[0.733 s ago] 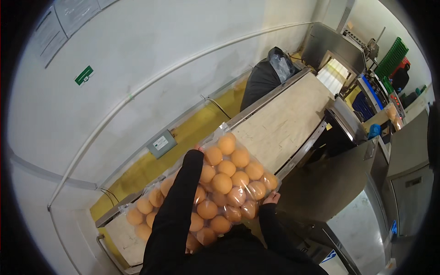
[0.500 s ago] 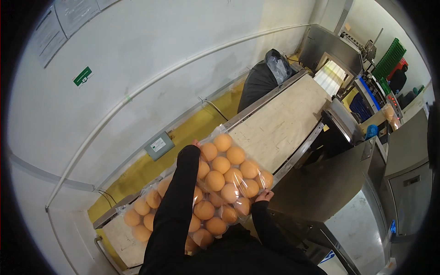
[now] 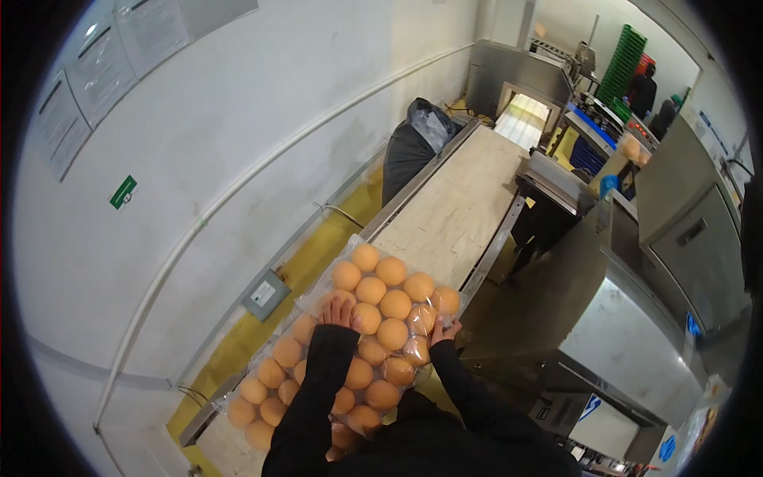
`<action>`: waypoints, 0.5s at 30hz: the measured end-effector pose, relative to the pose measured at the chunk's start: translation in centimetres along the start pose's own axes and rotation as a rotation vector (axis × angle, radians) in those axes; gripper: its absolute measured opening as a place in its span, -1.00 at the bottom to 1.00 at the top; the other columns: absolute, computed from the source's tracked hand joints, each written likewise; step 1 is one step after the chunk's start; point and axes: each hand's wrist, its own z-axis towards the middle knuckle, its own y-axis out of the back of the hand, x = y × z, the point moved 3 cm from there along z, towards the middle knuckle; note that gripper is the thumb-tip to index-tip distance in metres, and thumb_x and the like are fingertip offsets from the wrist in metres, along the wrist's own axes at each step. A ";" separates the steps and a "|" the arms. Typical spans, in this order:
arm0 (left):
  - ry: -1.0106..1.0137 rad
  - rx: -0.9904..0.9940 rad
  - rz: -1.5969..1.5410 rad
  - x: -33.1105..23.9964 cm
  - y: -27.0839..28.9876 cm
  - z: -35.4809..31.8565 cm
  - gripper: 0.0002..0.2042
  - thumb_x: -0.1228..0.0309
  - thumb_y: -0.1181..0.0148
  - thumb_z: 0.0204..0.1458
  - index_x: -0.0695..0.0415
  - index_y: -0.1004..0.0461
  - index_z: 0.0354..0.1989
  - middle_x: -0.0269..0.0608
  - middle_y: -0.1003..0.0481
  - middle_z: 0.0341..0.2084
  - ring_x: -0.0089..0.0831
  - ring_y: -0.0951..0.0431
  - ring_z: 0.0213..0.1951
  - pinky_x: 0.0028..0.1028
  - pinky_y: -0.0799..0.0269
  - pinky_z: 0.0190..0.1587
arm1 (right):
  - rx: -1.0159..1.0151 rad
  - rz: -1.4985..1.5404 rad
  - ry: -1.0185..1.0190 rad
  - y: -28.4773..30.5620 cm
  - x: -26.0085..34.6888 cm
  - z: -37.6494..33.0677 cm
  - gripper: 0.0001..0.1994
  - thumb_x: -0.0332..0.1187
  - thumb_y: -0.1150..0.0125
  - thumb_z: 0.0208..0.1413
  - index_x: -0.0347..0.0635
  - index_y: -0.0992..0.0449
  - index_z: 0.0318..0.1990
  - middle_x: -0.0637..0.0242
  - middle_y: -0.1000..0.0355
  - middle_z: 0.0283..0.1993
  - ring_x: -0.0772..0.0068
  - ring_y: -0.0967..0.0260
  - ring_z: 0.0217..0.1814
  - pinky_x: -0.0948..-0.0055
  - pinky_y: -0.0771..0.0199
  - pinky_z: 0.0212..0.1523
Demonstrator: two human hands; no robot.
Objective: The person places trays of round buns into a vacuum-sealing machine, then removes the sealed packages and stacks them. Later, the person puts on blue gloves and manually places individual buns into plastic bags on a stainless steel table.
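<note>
Left hand: I see the left hand (image 3: 338, 310) with its fingers laid out close together on top of a clear plastic bag (image 3: 348, 250). It is not closed around anything.
Right hand: The right hand (image 3: 445, 331) touches the bag's right edge with bent fingers. I cannot tell if it pinches the plastic.
Sleeves: Both arms wear long black sleeves (image 3: 318, 374).
Bag and buns: Lots of round, orange-brown buns (image 3: 395, 304) fill the bag. It is over the near end of the belt, right in front of the body. More buns are down to the left, and I cannot tell if they share one bag.
Belt: The pale conveyor belt (image 3: 453, 207) runs away from me to a metal tunnel (image 3: 517, 75) with pale strips in its mouth.
Left side: A black bin bag (image 3: 407, 163) is beside the belt. A grey box (image 3: 266, 294) is low on the wall, with a small green sign (image 3: 123, 192) higher up.
Right side: A big shiny metal machine (image 3: 628, 334) is here.
Far back: I see tall green crates (image 3: 622, 63) and a person (image 3: 642, 89) in dark clothes.
</note>
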 end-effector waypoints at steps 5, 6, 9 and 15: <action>0.012 0.048 0.075 1.4 1.6 -7.0 -0.52 0.13 0.09 -0.08 0.07 -0.20 0.03 0.03 -0.15 0.02 -0.10 -0.13 0.07 -0.13 -0.04 0.04 | 0.065 -0.161 -0.054 1.2 0.2 -3.1 -0.43 -0.13 0.01 0.00 -0.39 0.00 0.01 -0.03 -0.21 -0.19 0.26 -0.19 -0.19 0.39 -0.22 -0.15; -0.012 0.054 0.066 1.5 2.2 -8.2 -0.52 0.13 0.09 -0.08 0.07 -0.19 0.03 0.03 -0.14 0.03 -0.09 -0.12 0.07 -0.13 -0.03 0.04 | 0.050 -0.136 0.015 1.5 -0.9 -3.6 -0.44 -0.13 0.01 0.00 -0.39 -0.02 0.01 -0.02 -0.22 -0.18 0.27 -0.19 -0.19 0.40 -0.22 -0.14; -0.033 0.075 0.045 1.2 4.5 -12.2 -0.52 0.12 0.11 -0.07 0.06 -0.19 0.04 0.05 -0.12 0.04 -0.08 -0.13 0.07 -0.13 -0.03 0.05 | -0.035 -0.121 0.190 3.0 -1.8 -7.1 -0.52 -0.20 0.03 0.01 -0.38 -0.11 -0.01 0.08 -0.23 -0.14 0.32 -0.20 -0.20 0.43 -0.23 -0.17; -0.035 0.114 -0.018 1.2 8.2 -21.6 -0.47 0.08 0.09 -0.10 0.12 -0.18 0.04 0.10 -0.11 0.04 0.01 -0.15 0.05 -0.08 -0.11 0.00 | 0.042 -0.048 0.073 7.0 -6.0 -20.1 -0.61 -0.25 0.05 0.04 -0.25 -0.14 -0.01 0.24 -0.26 -0.26 0.51 -0.21 -0.38 0.55 -0.26 -0.40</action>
